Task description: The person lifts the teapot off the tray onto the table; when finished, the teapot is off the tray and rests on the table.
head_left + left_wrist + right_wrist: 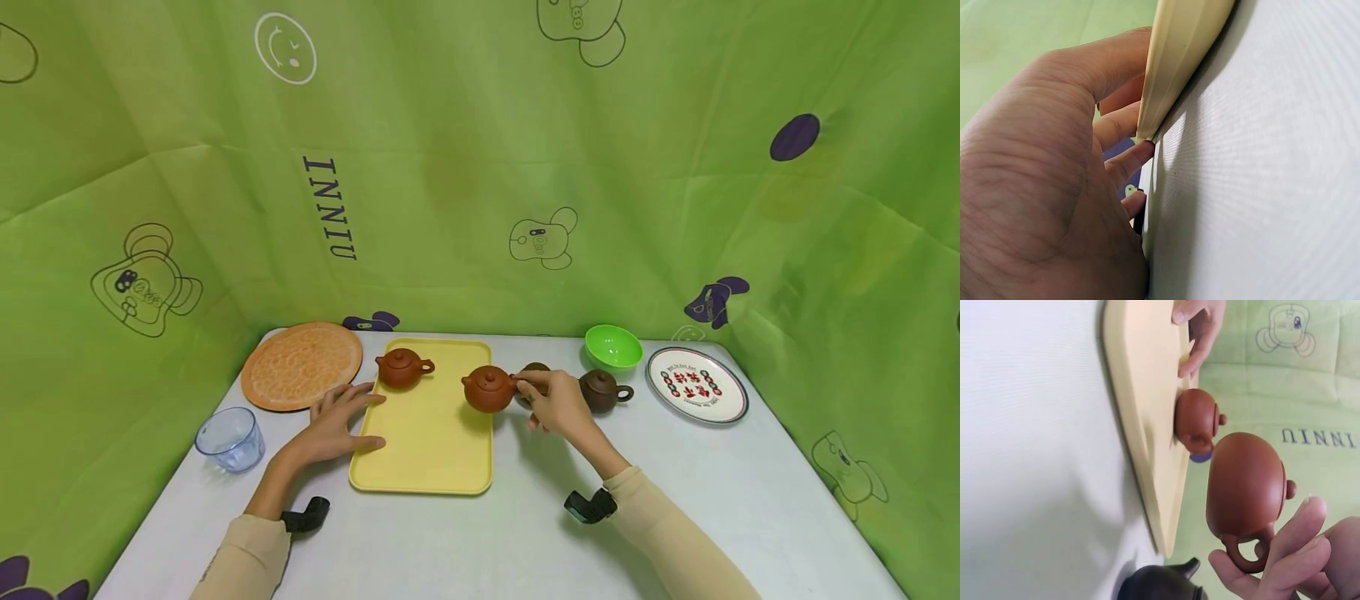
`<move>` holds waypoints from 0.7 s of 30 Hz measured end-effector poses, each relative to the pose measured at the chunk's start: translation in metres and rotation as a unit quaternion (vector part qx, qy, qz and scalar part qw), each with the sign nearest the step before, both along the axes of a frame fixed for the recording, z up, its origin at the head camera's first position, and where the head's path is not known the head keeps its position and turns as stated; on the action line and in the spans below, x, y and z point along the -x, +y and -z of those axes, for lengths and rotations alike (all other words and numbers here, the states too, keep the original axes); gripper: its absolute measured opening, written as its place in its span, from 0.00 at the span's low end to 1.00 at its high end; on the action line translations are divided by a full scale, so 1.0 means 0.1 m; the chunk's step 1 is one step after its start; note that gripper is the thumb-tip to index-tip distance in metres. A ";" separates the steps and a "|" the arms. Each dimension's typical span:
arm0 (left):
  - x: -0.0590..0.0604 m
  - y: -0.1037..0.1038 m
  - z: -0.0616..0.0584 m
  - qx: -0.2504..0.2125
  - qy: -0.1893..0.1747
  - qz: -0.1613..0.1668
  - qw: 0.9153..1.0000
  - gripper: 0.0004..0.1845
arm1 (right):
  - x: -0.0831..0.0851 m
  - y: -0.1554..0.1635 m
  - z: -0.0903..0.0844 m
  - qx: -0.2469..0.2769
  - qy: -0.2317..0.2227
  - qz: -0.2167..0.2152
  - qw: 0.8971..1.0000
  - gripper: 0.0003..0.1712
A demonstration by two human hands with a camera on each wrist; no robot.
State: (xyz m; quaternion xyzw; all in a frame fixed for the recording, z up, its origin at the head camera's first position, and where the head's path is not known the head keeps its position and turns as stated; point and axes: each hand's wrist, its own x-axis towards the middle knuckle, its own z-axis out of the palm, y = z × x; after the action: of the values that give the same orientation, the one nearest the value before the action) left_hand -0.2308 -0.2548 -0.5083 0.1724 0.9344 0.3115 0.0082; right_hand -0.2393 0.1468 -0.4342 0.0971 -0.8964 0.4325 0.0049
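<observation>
My right hand pinches the handle of a reddish-brown clay teapot, which hangs in the air over the right side of a yellow tray. In the right wrist view its round body shows sideways, with fingertips at the looped handle. A second reddish-brown teapot stands at the tray's far left corner. My left hand rests at the tray's left edge, fingers and thumb spread and reaching over the rim. From the left wrist, fingers pass behind the tray's side wall.
Two dark brown teapots stand right of the tray, one in plain sight, the other partly behind my right hand. Beyond are a green bowl and an oval plate. At left lie a round orange mat and a glass bowl.
</observation>
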 end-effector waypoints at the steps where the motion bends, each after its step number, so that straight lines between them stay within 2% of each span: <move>1: 0.00 0.00 0.00 0.001 -0.002 0.000 1.000 0.39 | -0.02 0.03 0.01 -0.003 0.001 0.001 1.000 0.15; 10: 0.02 -0.01 0.02 0.005 -0.001 -0.001 1.000 0.40 | -0.16 0.26 0.10 -0.008 0.013 0.009 1.000 0.17; 21: 0.02 -0.02 0.04 0.009 0.003 -0.002 1.000 0.39 | -0.30 0.48 0.21 0.002 -0.004 0.030 1.000 0.15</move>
State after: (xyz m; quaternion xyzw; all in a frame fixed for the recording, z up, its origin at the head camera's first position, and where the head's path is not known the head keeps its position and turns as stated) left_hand -0.2327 -0.2567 -0.5122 0.1714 0.9376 0.3024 0.0065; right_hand -0.2089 0.1944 -0.4557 0.0683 -0.8982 0.4340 0.0149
